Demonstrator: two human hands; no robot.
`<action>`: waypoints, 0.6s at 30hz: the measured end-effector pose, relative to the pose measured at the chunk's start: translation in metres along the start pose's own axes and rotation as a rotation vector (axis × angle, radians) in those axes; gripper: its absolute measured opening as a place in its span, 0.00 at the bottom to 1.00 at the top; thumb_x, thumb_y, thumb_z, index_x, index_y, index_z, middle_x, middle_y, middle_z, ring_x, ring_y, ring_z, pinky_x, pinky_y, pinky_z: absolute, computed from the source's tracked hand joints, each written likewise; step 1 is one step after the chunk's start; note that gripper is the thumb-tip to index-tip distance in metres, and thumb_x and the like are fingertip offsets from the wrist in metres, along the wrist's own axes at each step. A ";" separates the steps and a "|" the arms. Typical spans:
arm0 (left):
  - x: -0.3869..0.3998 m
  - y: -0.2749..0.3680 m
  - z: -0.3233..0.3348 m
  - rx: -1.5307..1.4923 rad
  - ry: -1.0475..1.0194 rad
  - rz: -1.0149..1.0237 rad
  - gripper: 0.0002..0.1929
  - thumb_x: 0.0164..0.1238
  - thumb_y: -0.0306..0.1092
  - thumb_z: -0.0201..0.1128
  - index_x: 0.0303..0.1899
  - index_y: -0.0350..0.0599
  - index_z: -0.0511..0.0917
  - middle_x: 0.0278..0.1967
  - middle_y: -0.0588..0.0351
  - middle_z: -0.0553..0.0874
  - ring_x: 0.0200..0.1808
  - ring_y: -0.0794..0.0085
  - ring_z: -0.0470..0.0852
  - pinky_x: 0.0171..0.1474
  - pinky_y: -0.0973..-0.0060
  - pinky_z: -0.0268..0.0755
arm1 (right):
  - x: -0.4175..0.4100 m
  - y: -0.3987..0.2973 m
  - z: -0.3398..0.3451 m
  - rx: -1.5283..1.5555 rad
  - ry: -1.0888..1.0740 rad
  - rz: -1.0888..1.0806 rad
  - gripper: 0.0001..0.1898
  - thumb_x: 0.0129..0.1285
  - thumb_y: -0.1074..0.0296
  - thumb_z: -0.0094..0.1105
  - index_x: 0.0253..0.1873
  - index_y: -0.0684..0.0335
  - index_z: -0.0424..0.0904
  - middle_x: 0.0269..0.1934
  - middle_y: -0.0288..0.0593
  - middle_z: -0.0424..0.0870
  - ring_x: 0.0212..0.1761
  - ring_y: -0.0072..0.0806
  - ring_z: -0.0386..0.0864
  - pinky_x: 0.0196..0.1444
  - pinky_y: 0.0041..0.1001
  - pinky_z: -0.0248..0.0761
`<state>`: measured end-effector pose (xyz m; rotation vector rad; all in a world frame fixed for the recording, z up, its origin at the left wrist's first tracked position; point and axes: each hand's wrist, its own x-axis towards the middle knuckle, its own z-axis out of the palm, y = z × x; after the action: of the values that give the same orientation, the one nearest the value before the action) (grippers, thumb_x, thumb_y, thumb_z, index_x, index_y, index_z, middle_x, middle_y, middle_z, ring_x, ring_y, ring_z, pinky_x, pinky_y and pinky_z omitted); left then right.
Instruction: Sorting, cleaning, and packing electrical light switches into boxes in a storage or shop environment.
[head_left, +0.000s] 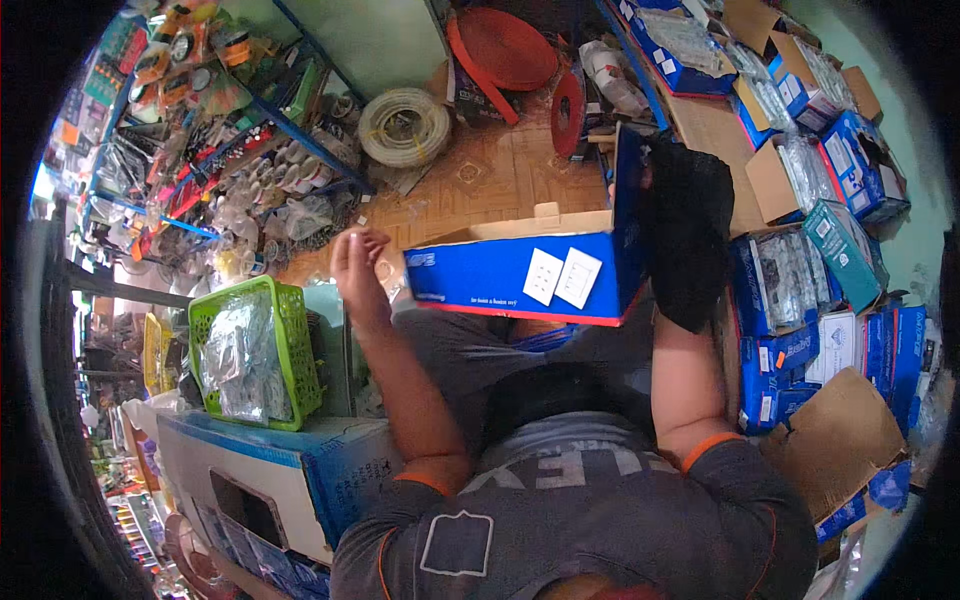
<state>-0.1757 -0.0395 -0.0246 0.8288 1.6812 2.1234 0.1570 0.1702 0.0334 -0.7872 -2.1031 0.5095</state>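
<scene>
An open blue cardboard box with a red lower edge and pictures of white switch plates is held level above my lap. Just off its left end, my left hand is raised with bent fingers and holds nothing that I can see. At the box's right end, my right hand grips the upright end panel or flap; most of this hand is hidden by a black cloth or bag hanging over the wrist. The inside of the box shows only as a strip of bare brown cardboard.
On my left, a green plastic basket of clear-wrapped packets stands on a large carton. A shelf of bagged goods is beyond. Ahead lie a coiled white hose and red flat rolls. Blue cartons crowd my right.
</scene>
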 end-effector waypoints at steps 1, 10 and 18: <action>-0.001 0.017 -0.001 0.023 -0.001 0.037 0.20 0.82 0.48 0.49 0.47 0.37 0.79 0.39 0.53 0.85 0.43 0.70 0.84 0.52 0.70 0.73 | 0.001 -0.005 -0.002 -0.062 -0.009 -0.043 0.08 0.60 0.70 0.63 0.44 0.62 0.82 0.33 0.52 0.83 0.36 0.48 0.83 0.36 0.42 0.76; -0.049 0.068 0.136 -0.004 -0.860 -0.252 0.18 0.79 0.35 0.58 0.62 0.33 0.76 0.55 0.51 0.85 0.58 0.74 0.78 0.63 0.71 0.69 | -0.006 0.022 0.058 0.290 0.069 0.015 0.11 0.63 0.69 0.66 0.49 0.59 0.83 0.39 0.47 0.84 0.42 0.43 0.82 0.46 0.39 0.73; -0.056 0.019 0.144 -0.223 -0.473 -0.534 0.25 0.83 0.49 0.43 0.65 0.39 0.73 0.59 0.51 0.82 0.60 0.65 0.80 0.65 0.66 0.71 | 0.003 -0.069 0.090 0.097 0.183 -0.185 0.34 0.70 0.48 0.58 0.75 0.60 0.64 0.72 0.62 0.64 0.75 0.62 0.60 0.74 0.52 0.54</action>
<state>-0.0416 0.0358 0.0004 0.6531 1.2202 1.5606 0.0584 0.1154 0.0230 -0.5553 -1.9429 0.4194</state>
